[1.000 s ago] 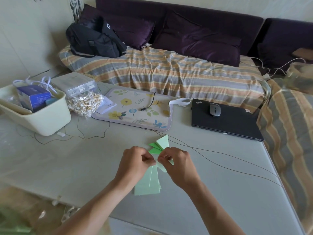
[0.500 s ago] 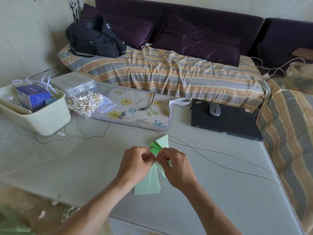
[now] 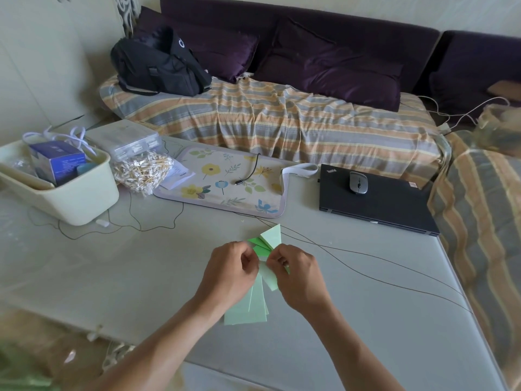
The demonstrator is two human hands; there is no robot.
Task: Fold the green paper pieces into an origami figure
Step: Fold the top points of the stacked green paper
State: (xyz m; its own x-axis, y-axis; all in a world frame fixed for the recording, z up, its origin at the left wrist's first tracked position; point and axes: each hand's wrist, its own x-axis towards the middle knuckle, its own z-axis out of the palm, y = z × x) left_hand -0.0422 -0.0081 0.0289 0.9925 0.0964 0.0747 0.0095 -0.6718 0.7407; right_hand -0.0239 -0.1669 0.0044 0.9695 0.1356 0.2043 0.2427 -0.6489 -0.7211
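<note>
Both hands (image 3: 265, 266) (fingers curled) on paper (image 3: 272, 239)

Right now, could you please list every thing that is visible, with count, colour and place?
green paper pieces: several, light and bright green, table centre, between both hands
table: one, pale grey
bin: one, cream, table left, holding a blue box
cotton swabs bag: one, clear, beside the bin
floral mat: one, table rear
laptop: one, black, closed, table right
mouse: one, grey, on the laptop
black bag: one, on the striped sofa
left hand: pinches the paper
right hand: pinches the paper
</note>
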